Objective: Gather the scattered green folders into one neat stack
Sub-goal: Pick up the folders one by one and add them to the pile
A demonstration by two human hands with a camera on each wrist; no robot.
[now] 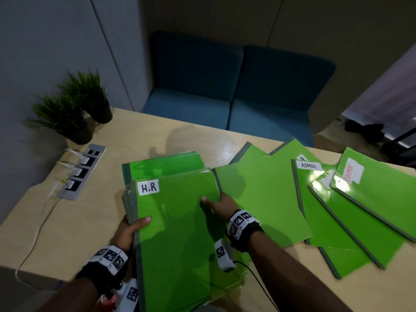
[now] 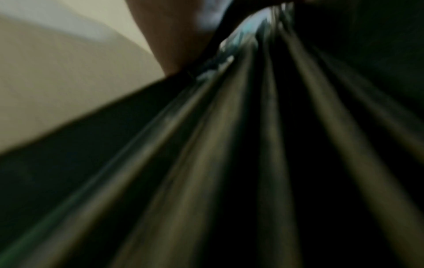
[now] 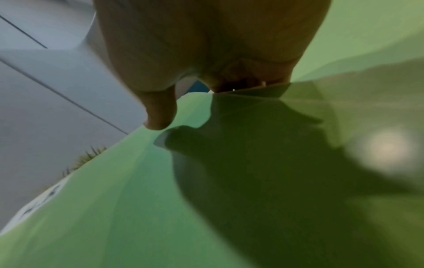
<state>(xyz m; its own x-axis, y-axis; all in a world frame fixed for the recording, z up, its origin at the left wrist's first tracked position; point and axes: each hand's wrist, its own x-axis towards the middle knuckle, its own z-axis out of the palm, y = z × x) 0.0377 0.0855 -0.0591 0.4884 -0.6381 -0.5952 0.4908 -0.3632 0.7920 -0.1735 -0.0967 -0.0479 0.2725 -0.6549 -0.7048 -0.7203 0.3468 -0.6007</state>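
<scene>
**A:** What are the hands doing?

**B:** Both grip one pile of green folders. The left hand (image 1: 129, 230) clamps the pile's (image 1: 180, 233) left spine edge, thumb on top, fingers hidden beneath. The right hand (image 1: 219, 204) holds the right edge the same way, thumb pressed on the top cover, labelled "H.R" (image 1: 148, 187). The left wrist view is dark and blurred, showing only stacked folder edges.

**A:** Where are the rest?

**B:** The pile sits at the near middle of the wooden table (image 1: 67, 221), its layers visibly offset. Just to its right, several loose folders (image 1: 265, 194) lie fanned and overlapping, one marked "ADMIN" (image 1: 308, 165), reaching toward the table's right side.

**A:** What might go wrong?

**B:** The covers look glossy, so lower folders could probably slide out if the pile is lifted or squared with uneven pressure. Folders near the right edge might slip off if dragged carelessly. A power strip (image 1: 81, 171) with cables and two potted plants (image 1: 74, 109) stand at far left, well apart.
</scene>
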